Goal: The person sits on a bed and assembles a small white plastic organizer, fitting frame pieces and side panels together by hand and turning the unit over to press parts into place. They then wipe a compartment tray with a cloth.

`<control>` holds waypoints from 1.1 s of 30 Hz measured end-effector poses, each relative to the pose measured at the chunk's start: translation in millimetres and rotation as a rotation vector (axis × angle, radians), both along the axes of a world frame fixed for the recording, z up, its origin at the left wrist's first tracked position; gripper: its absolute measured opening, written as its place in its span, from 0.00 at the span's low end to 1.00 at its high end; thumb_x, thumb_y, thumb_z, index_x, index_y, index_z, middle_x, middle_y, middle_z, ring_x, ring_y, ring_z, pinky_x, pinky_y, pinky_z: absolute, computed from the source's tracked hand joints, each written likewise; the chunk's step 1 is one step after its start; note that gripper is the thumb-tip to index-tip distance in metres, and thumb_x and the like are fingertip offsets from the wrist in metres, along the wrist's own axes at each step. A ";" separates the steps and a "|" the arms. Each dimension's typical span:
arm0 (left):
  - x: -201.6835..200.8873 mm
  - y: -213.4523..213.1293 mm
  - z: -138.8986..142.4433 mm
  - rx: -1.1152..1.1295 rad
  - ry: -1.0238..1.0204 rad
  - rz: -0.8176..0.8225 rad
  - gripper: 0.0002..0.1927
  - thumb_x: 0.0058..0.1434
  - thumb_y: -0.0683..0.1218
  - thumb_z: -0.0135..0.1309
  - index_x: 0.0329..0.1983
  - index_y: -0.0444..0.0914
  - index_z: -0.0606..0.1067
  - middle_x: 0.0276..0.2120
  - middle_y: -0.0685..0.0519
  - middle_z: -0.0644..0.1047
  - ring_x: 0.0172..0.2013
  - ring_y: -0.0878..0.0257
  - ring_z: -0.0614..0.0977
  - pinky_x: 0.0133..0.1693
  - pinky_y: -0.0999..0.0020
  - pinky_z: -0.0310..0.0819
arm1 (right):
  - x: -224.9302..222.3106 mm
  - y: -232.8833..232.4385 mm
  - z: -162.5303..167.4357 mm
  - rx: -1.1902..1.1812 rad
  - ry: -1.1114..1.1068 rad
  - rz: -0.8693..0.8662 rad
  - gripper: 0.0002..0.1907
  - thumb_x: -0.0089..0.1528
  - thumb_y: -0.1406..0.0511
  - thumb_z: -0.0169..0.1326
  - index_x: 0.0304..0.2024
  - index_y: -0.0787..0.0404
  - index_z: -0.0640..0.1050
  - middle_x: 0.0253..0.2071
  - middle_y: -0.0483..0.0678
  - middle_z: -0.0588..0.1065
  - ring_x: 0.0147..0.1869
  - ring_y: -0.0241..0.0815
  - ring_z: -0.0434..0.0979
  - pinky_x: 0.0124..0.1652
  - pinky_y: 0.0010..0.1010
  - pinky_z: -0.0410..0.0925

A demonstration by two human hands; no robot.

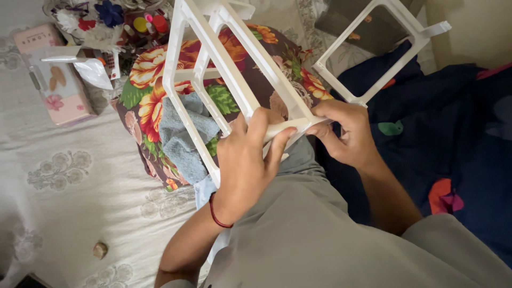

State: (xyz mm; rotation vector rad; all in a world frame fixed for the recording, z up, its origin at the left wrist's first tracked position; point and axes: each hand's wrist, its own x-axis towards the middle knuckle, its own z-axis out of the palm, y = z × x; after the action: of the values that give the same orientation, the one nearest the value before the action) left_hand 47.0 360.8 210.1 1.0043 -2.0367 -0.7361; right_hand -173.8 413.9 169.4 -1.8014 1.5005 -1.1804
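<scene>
Taking the white plastic rack frame point(229, 69) as the reference, the far left holds a pink carton point(56, 88) lying on the pale embroidered bedsheet point(69, 176), well apart from the frame, with a heap of small colourful items point(114, 21) above it. Directly beneath the frame lies a floral-print cushion point(152, 80) with a grey-blue cloth point(184, 136) draped over it. The frame itself appears assembled into a multi-bar ladder section. The left hand point(248, 160), a red thread at its wrist, is closed around the frame's lower corner, thumb and fingers wrapped over the bar. Just right of that corner, the right hand point(346, 133) pinches the end of a second white frame panel point(381, 50) against the same joint. In judgement, this panel is not fully seated; the corner connection looks in progress. Further right lies a dark blue blanket point(458, 133).
</scene>
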 end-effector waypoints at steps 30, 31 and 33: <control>-12.2 -127.7 5.7 0.448 0.809 0.017 0.23 0.73 0.43 0.51 0.69 0.36 0.61 0.37 0.45 0.71 0.26 0.62 0.68 0.24 0.72 0.61 | -6.8 -15.0 -49.6 -0.328 0.747 0.090 0.15 0.56 0.58 0.62 0.42 0.56 0.80 0.46 0.45 0.80 0.54 0.43 0.79 0.60 0.49 0.64; -15.4 -121.2 4.9 0.381 0.823 0.004 0.20 0.74 0.41 0.52 0.66 0.36 0.62 0.39 0.48 0.72 0.30 0.65 0.69 0.28 0.74 0.62 | -7.5 -17.8 -43.7 -0.236 0.707 0.122 0.18 0.55 0.53 0.63 0.42 0.54 0.79 0.46 0.45 0.79 0.54 0.45 0.78 0.61 0.52 0.64; -18.6 -97.3 2.2 0.260 0.845 -0.039 0.15 0.75 0.38 0.53 0.61 0.37 0.66 0.44 0.53 0.73 0.38 0.70 0.71 0.37 0.79 0.66 | -7.5 -16.2 -20.4 -0.218 0.323 0.020 0.27 0.65 0.48 0.56 0.55 0.61 0.73 0.57 0.51 0.75 0.63 0.50 0.75 0.64 0.46 0.64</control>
State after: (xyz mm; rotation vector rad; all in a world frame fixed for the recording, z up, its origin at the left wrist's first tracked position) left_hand 28.4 263.5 212.2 0.6191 -1.2447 -1.2178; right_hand -181.2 397.7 149.0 -2.2359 1.5706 -1.1192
